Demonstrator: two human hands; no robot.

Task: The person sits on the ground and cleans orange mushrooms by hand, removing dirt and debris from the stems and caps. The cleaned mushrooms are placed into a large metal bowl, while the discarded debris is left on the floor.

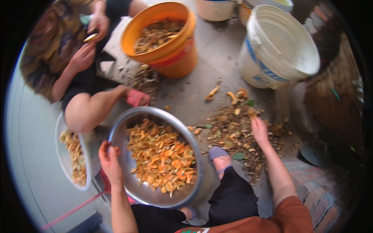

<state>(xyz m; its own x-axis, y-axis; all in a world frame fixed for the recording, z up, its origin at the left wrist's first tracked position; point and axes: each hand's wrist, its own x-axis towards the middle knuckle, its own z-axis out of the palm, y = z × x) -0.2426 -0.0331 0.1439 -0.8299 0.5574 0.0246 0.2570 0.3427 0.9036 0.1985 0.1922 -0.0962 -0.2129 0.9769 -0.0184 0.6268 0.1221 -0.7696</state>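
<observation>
My left hand (110, 158) is at the left rim of a wide stainless steel basin (199, 174), its fingers curled; whether it grips the rim is unclear. Orange-brown mushrooms (163, 157) fill much of the basin. My right hand (259, 129) reaches over a heap of mushroom scraps, dirt and leaves (230, 131) on the concrete floor, right of the basin. An orange-brown piece, blurred, shows at its fingertips. A few loose mushrooms (212, 93) lie at the heap's far edge.
An orange bucket (174, 62) holding brown scraps stands ahead, with a white bucket (259, 70) to its right. At left sits another person (84, 58), holding a small object in both hands. A white basin (86, 174) of mushrooms is beside that person's knee. Brick paving (317, 186) lies at right.
</observation>
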